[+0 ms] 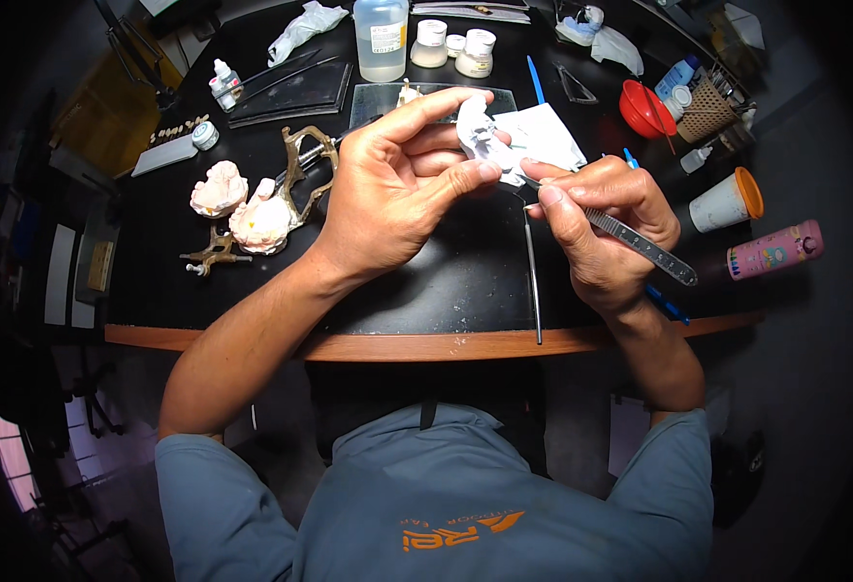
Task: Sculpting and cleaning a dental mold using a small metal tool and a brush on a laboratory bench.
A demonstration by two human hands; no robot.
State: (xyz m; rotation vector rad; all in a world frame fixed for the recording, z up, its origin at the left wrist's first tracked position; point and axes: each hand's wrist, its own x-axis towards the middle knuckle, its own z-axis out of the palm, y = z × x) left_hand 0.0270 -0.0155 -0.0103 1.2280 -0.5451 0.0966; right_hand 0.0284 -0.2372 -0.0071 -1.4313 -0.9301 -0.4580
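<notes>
Left hand is pinching a small white plaster cast between thumb and fingertips, the cast sitting at the fingertip end of the closed grip, raised above the black work mat. Right hand is closing around a slim metal ruler, its near end touching the cast and its far end projecting past the wrist toward the mat's right edge. One white paper sheet is lying just behind the cast, partly hidden by it. One thin metal probe is lying on the mat between the two forearms. Toward the mat's left side, two pinkish plaster models are sitting beside one brass articulator frame. At the mat's far edge, one clear bottle is standing next to three small white jars. Off the mat's right side, one red bowl, one woven basket, one white cup with an orange lid and one pink tube are resting well apart from the hands. Nothing is lying between hands and cast.
</notes>
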